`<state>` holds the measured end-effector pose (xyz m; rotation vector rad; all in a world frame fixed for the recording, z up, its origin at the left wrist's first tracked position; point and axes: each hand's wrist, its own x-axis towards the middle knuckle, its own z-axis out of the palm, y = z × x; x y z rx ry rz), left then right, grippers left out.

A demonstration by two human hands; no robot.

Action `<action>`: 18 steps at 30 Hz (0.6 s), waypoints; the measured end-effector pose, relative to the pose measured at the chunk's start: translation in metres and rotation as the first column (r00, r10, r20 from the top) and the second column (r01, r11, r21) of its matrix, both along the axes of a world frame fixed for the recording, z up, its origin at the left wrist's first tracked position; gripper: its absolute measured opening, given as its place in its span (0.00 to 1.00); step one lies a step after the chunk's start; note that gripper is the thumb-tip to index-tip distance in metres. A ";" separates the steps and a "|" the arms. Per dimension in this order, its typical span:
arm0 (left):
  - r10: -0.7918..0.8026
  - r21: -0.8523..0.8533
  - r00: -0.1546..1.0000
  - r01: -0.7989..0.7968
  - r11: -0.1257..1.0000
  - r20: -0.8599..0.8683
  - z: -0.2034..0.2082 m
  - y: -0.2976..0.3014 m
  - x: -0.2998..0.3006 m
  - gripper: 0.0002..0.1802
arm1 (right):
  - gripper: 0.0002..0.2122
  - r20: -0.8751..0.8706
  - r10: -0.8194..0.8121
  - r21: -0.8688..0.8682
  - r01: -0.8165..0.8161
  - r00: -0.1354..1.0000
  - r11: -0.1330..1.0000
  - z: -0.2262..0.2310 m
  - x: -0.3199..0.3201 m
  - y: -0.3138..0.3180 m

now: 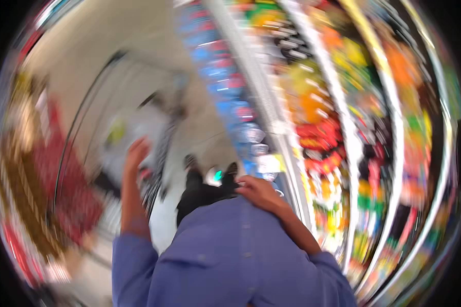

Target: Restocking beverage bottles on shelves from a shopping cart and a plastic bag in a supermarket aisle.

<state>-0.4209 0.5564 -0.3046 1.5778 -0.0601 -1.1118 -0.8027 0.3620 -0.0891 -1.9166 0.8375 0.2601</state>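
My left hand (138, 152) is raised at the side of a shopping cart (161, 148), near the pale bundle (138, 130) in it. A yellow-green patch (116, 132) shows on that bundle. Motion smears the fingers, and I make out nothing held. Beside the hem of my blue shirt (215, 240) is my right hand (261, 192), close to the lower shelf edge. Its fingers point inward and are too blurred to read. Whether it touches the shirt is unclear.
Shelves (292, 174) packed with colourful packages curve along my right. Blue-tinted bottles with red tops (223, 71) line the lowest level. At the left is a person in a red patterned garment (69, 184). My shoes (190, 161) stand on a grey floor (138, 25).
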 end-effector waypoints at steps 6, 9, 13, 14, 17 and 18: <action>0.002 0.225 0.915 -0.102 0.969 0.403 0.007 0.043 0.035 0.32 | 0.14 0.225 -0.252 -0.018 0.262 0.941 0.965 -0.006 -0.082 -0.028; -0.249 0.274 0.697 0.079 0.959 0.672 0.054 0.011 0.016 0.31 | 0.14 0.247 -0.421 0.021 0.429 0.873 0.903 -0.015 -0.131 -0.048; -0.165 0.181 0.528 0.022 0.983 0.833 0.090 -0.027 -0.021 0.29 | 0.12 0.258 -0.640 -0.031 0.669 0.723 0.743 -0.046 -0.206 -0.077; -0.156 0.148 0.523 0.058 0.987 0.838 0.095 -0.031 -0.024 0.29 | 0.11 0.294 -0.655 -0.044 0.694 0.696 0.719 -0.049 -0.225 -0.086; -0.362 0.338 0.373 0.129 0.932 0.854 0.117 -0.065 -0.061 0.27 | 0.11 0.345 -0.768 -0.118 0.837 0.539 0.534 -0.052 -0.291 -0.119; -0.438 0.406 0.307 0.165 0.899 0.845 0.125 -0.077 -0.078 0.26 | 0.11 0.369 -0.837 -0.185 0.915 0.404 0.360 -0.053 -0.315 -0.131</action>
